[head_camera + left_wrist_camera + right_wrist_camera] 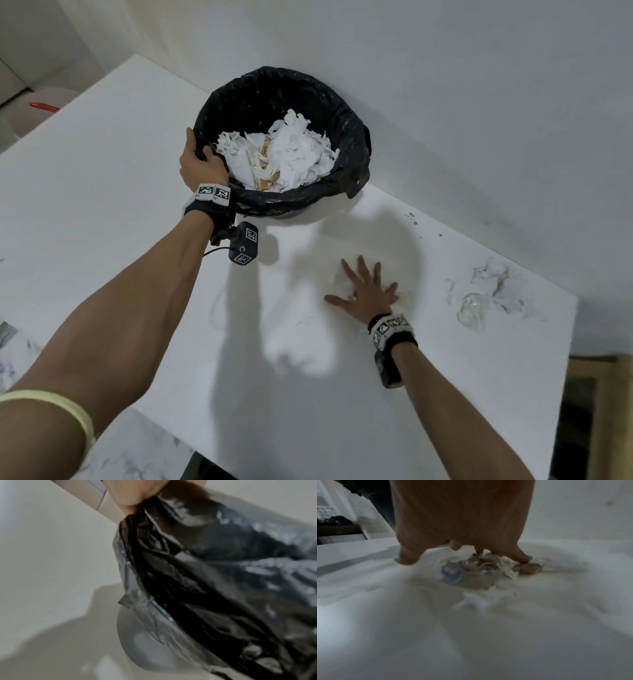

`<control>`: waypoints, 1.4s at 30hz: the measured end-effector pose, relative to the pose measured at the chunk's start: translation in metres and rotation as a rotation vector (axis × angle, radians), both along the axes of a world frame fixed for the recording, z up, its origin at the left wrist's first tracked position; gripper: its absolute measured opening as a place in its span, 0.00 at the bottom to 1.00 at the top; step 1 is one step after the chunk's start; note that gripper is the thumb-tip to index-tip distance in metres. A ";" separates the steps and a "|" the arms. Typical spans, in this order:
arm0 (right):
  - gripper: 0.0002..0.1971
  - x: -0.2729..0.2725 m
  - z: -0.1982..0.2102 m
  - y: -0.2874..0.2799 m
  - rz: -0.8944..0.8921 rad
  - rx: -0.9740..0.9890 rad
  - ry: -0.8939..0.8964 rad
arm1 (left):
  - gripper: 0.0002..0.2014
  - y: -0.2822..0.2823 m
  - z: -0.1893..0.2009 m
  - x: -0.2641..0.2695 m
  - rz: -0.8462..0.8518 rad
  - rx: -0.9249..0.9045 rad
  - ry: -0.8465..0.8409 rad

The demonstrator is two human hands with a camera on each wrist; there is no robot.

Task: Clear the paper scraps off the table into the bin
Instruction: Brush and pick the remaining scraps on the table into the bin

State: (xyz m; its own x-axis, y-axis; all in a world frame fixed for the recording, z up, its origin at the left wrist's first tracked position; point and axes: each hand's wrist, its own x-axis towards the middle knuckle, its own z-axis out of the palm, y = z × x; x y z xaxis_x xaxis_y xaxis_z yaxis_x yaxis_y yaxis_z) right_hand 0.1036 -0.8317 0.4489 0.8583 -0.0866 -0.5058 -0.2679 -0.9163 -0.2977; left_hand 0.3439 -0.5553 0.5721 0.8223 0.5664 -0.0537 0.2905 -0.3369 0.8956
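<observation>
A bin (356, 150) lined with a black bag stands at the far edge of the white table (102, 192), holding white and tan paper scraps (277, 150). My left hand (197, 159) grips the bin's near-left rim; in the left wrist view the black bag (205, 561) fills the frame below my palm. My right hand (366, 291) lies flat with fingers spread on the table to the right of the bin. In the right wrist view its fingertips (522, 558) press on a small heap of torn paper scraps (488, 563).
More crumpled pale scraps (486, 291) lie near the table's right edge. A red pen (44, 107) sits on something at the far left. A white wall rises behind the bin. A wooden frame (599, 394) stands beyond the right edge.
</observation>
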 end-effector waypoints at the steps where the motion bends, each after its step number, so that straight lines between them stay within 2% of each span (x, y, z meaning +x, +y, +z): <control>1: 0.43 -0.011 -0.003 0.007 0.000 -0.021 -0.007 | 0.23 0.002 -0.001 -0.004 -0.014 -0.007 -0.006; 4: 0.27 -0.052 -0.011 0.034 -0.078 -0.065 -0.116 | 0.23 0.010 0.000 -0.017 -0.039 -0.018 -0.007; 9: 0.12 -0.081 -0.019 0.066 -0.327 -0.104 -0.343 | 0.23 0.035 -0.001 -0.043 -0.051 -0.030 0.006; 10: 0.10 -0.081 -0.019 0.069 -0.354 -0.102 -0.352 | 0.23 0.041 -0.002 -0.049 -0.056 -0.036 0.002; 12: 0.08 -0.080 -0.009 0.073 -0.376 -0.095 -0.254 | 0.22 0.054 -0.006 -0.059 -0.059 -0.054 -0.013; 14: 0.09 -0.071 0.003 0.072 -0.414 -0.051 -0.176 | 0.22 0.065 -0.008 -0.070 -0.045 -0.064 -0.011; 17: 0.25 -0.055 0.027 0.063 -0.452 0.074 -0.108 | 0.22 0.077 -0.007 -0.085 -0.018 -0.082 -0.005; 18: 0.26 -0.047 0.041 0.062 -0.465 0.075 -0.125 | 0.22 0.079 -0.005 -0.089 -0.015 -0.089 -0.006; 21: 0.10 -0.017 0.099 0.072 -0.573 0.164 -0.310 | 0.22 0.082 0.001 -0.101 -0.014 -0.103 -0.017; 25: 0.08 0.031 0.180 0.106 -0.531 0.254 -0.590 | 0.22 0.080 0.008 -0.113 -0.019 -0.126 -0.028; 28: 0.07 0.063 0.215 0.144 -0.483 0.294 -0.696 | 0.22 0.076 0.012 -0.121 0.002 -0.164 -0.020; 31: 0.09 0.081 0.218 0.181 -0.416 0.309 -0.666 | 0.22 0.074 0.014 -0.124 0.021 -0.171 -0.019; 33: 0.17 0.083 0.202 0.193 -0.317 0.304 -0.569 | 0.22 0.073 0.013 -0.124 0.030 -0.155 -0.010; 35: 0.28 0.081 0.185 0.191 -0.156 0.165 -0.421 | 0.22 0.071 0.012 -0.124 0.044 -0.144 0.001; 36: 0.29 0.080 0.180 0.187 -0.099 0.099 -0.394 | 0.21 0.071 0.013 -0.124 0.046 -0.145 -0.002; 38: 0.25 0.079 0.181 0.172 -0.082 0.067 -0.497 | 0.21 0.067 0.013 -0.122 0.055 -0.145 -0.023; 40: 0.21 0.076 0.186 0.150 -0.200 0.089 -0.704 | 0.21 0.063 0.013 -0.117 0.060 -0.143 -0.049; 42: 0.17 0.068 0.177 0.118 -0.362 0.104 -0.835 | 0.21 0.057 0.013 -0.113 0.062 -0.158 -0.075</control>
State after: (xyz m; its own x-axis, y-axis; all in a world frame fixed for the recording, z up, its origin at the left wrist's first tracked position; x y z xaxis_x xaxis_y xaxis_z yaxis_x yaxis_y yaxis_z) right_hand 0.1719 -0.7139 0.6260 0.8781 -0.4101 0.2464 -0.1940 -0.7759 -0.6003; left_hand 0.2310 -0.4987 0.5849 0.7914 0.6053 -0.0854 0.2363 -0.1742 0.9559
